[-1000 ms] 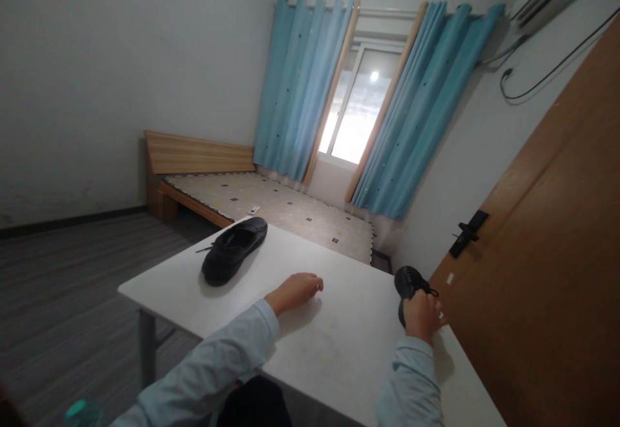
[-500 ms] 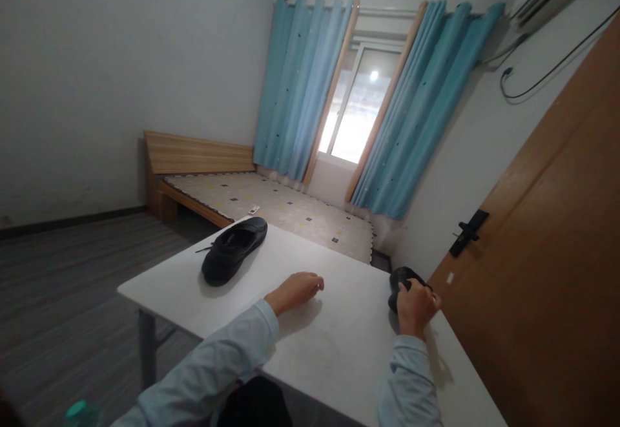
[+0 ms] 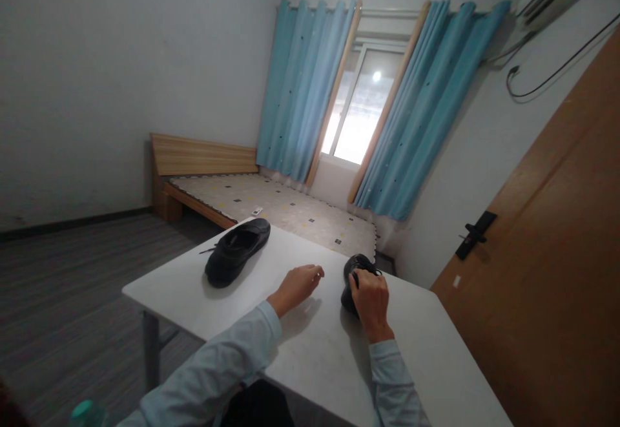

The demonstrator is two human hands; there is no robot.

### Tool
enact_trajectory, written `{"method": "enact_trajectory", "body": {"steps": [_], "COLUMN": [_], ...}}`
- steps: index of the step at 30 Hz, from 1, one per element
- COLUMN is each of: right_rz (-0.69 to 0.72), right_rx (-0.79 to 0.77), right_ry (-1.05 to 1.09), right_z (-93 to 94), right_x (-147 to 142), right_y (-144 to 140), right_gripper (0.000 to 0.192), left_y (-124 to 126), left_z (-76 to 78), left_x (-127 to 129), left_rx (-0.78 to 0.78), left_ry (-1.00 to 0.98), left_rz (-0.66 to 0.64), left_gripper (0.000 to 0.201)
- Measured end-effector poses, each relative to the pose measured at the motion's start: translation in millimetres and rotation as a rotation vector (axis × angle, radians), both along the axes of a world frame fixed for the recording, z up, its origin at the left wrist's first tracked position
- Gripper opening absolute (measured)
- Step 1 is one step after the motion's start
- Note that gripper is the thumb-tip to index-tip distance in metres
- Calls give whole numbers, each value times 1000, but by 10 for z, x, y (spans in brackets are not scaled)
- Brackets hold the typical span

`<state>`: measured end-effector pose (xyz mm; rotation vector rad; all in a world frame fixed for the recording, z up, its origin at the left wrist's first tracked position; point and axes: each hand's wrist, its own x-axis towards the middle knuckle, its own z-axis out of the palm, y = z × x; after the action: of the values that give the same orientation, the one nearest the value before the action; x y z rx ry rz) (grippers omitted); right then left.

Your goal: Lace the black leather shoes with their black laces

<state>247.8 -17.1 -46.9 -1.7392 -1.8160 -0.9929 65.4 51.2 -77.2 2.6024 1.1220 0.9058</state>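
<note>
My right hand grips a black shoe on the white table, a little right of the table's middle. My left hand hovers just left of that shoe, fingers loosely curled, holding nothing. A second black shoe lies on the table's far left corner, its lace trailing off to the left.
A wooden bed with a patterned mattress stands beyond the table, under blue curtains and a window. A wooden door with a black handle is close on the right. A green-capped bottle shows at bottom left.
My right hand has carried the shoe from the table's right edge leftward onto the table, close to my left hand. The left hand and the far shoe stayed put.
</note>
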Motion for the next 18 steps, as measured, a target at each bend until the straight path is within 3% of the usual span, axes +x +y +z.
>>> {"method": "enact_trajectory", "body": {"steps": [10,18], "right_rz": [295,673], "right_rx": [2,-88], "right_ry": [-73,50], "right_z": [-78,-112], "right_x": [-412,-579], "right_y": [-67,-127], "right_gripper": [22,20], "left_y": [50,112], "left_z": [51,43], "left_x": [3,6], "left_rx": [-44,-163], "left_ry": [-207,-377], "left_rz": [7,-138], "left_gripper": [23,30]}}
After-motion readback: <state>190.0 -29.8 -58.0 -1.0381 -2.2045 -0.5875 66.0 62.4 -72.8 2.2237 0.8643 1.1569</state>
